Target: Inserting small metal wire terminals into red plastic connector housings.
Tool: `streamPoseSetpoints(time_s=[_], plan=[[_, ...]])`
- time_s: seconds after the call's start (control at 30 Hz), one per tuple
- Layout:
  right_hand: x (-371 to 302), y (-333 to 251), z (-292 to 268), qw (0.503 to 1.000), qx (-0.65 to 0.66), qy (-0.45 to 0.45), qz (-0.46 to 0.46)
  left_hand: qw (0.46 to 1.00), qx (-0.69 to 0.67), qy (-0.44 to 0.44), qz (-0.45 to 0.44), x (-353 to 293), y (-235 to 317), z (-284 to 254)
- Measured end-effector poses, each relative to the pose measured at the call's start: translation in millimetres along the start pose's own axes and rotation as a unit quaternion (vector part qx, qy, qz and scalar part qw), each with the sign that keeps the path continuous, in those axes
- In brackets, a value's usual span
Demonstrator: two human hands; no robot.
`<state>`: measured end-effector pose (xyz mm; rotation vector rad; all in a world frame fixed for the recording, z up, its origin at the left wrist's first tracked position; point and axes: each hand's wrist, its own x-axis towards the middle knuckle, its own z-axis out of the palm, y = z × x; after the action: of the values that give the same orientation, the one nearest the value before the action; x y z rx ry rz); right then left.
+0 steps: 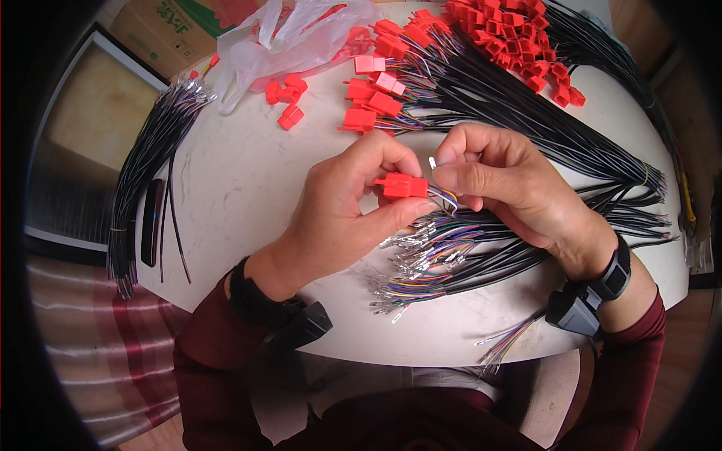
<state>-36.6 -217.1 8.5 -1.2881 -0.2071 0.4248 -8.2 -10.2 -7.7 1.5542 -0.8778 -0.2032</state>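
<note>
A red plastic connector housing point(404, 186) is gripped between the thumb and fingers of my left hand point(323, 203), above the middle of the table. Several thin coloured wires point(447, 198) run out of its right end toward my other hand. My right hand point(519, 180) pinches a wire whose silvery crimp terminal point(432, 162) sticks up past the thumb, close to the housing but apart from it. The rest of that wire is hidden by the fingers. Just below both hands lies a bundle of black cables point(496, 263) with loose coloured wire ends and metal terminals.
Cables with red housings point(374, 105) fitted lie beyond my hands. A heap of loose red housings point(511, 37) is at the back, a few more point(288, 98) beside a plastic bag point(278, 45). Another cable bundle point(143, 180) and a dark slim device point(151, 223) are at left.
</note>
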Motion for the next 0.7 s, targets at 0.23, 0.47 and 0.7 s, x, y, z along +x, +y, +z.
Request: streamPoseSetpoints(time_s=[0.23, 0.47, 0.7], plan=[[1.1, 3.4, 1.4, 0.997, -0.047, 0.038, -0.038, 1.000, 0.021, 0.008, 0.003, 0.1, 0.8, -0.2], [1.3, 1.2, 1.9, 0.999, -0.005, 0.029, -0.031, 0.999, 0.033, 0.019, 0.014, -0.2, 0.1, -0.8], [1.7, 3.5, -0.8, 0.999, -0.011, 0.025, -0.030, 0.998, 0.039, -0.026, -0.044, -3.0, -0.7, -8.2]])
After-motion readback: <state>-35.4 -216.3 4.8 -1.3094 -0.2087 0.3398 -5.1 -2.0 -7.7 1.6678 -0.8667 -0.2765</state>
